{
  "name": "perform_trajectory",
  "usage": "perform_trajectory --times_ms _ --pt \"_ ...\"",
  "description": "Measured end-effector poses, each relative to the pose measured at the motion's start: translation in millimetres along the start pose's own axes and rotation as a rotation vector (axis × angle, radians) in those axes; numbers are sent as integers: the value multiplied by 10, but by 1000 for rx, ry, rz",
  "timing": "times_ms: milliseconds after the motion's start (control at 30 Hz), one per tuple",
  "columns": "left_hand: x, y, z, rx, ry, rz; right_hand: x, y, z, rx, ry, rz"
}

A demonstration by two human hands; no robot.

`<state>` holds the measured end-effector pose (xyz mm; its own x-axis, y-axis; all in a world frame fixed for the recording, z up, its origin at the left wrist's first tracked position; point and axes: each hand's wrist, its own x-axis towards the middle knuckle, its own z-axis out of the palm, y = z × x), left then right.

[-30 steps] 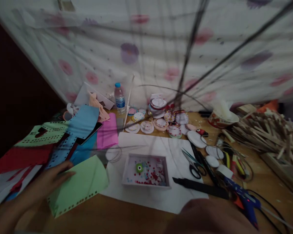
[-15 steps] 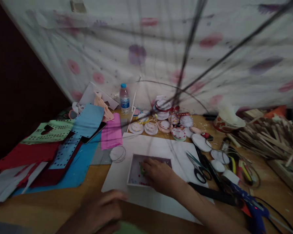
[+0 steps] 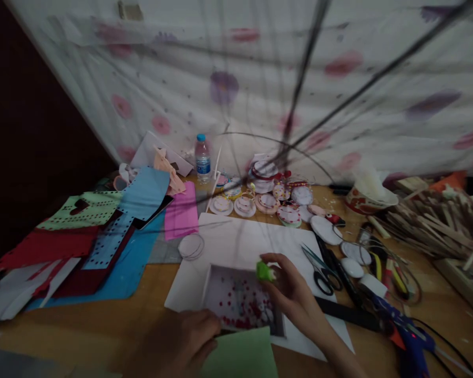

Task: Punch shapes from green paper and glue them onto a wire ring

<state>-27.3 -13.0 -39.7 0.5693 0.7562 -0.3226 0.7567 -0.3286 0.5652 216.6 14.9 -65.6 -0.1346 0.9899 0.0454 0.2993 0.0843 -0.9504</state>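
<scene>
My right hand (image 3: 289, 286) is closed around a small green craft punch (image 3: 264, 271), lifted over the right part of a shallow white box (image 3: 208, 291). Inside the box lie many small red dots (image 3: 236, 320) and some pale bits. My left hand (image 3: 193, 333), blurred, has its fingers curled at the left edge of a light green sheet (image 3: 244, 354), which it grips in front of the box. The sheet covers part of the box's near side.
Under the box lies white paper (image 3: 236, 236). To the right are scissors (image 3: 321, 270), a blue glue gun (image 3: 404, 323) and wooden sticks (image 3: 433, 220). Punched coloured sheets (image 3: 137, 194) lie left. Decorated discs (image 3: 244, 205) and a water bottle (image 3: 202, 157) stand behind.
My right hand has risen out of the box with the craft punch and moved right. My left hand has moved right, bringing the green sheet up to the box's near side.
</scene>
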Motion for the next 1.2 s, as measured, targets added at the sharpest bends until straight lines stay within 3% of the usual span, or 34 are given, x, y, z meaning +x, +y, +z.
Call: perform_trajectory --times_ms 100,167,233,367,500,700,833,933,1100,1200 --pt "-38 32 -40 -63 -6 -17 -267 50 -112 442 94 116" --pt "-14 70 -73 -96 6 -21 -410 70 -135 559 85 109" --pt "43 119 -102 -115 13 -15 -518 58 -115 474 90 92" --pt "208 193 -157 -227 -20 -6 -621 -29 -71 35 36 -27" --pt "348 176 -222 -340 -58 -16 -652 -97 -157 -34 55 -147" --pt "396 86 -348 -385 -75 -75 -677 -19 -168 -97 165 -7" --pt "331 -81 -428 -475 -82 -131 -702 203 -177 58 364 145" --pt "293 -228 -440 -573 52 -174 -750 347 -211 201 468 284" --pt "346 -304 -333 -572 413 -211 -816 409 -208 263 457 355" --pt "400 -258 -245 -553 428 -220 -818 463 -290 396 483 327"
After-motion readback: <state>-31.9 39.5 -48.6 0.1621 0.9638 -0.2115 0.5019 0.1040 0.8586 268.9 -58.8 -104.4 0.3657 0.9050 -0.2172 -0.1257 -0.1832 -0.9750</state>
